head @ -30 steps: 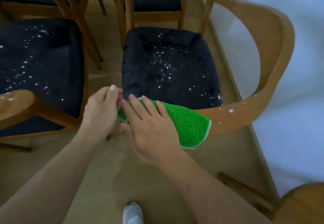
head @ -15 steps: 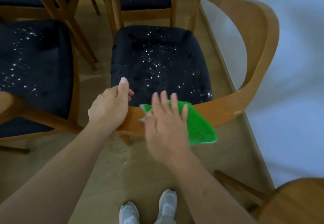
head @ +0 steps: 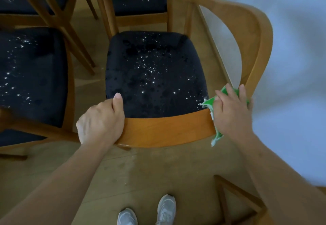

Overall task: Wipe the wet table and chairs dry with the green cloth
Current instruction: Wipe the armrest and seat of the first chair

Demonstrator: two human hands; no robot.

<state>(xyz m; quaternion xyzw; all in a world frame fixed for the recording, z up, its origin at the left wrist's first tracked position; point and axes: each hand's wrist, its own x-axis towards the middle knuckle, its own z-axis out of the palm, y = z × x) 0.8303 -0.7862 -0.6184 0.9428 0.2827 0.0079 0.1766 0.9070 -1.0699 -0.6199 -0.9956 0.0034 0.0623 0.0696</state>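
Evidently bracing: left hand (head: pixel 101 120) clamps the chair's wooden backrest rail (head: pixel 167 129) to steady it, while right hand (head: pixel 231 112), fingers fairly straight, presses green cloth (head: pixel 209 102) against the rail's right bend.

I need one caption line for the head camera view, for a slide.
Left hand grips the wooden backrest while the right hand presses the green cloth against it; the dark seat shows droplets.
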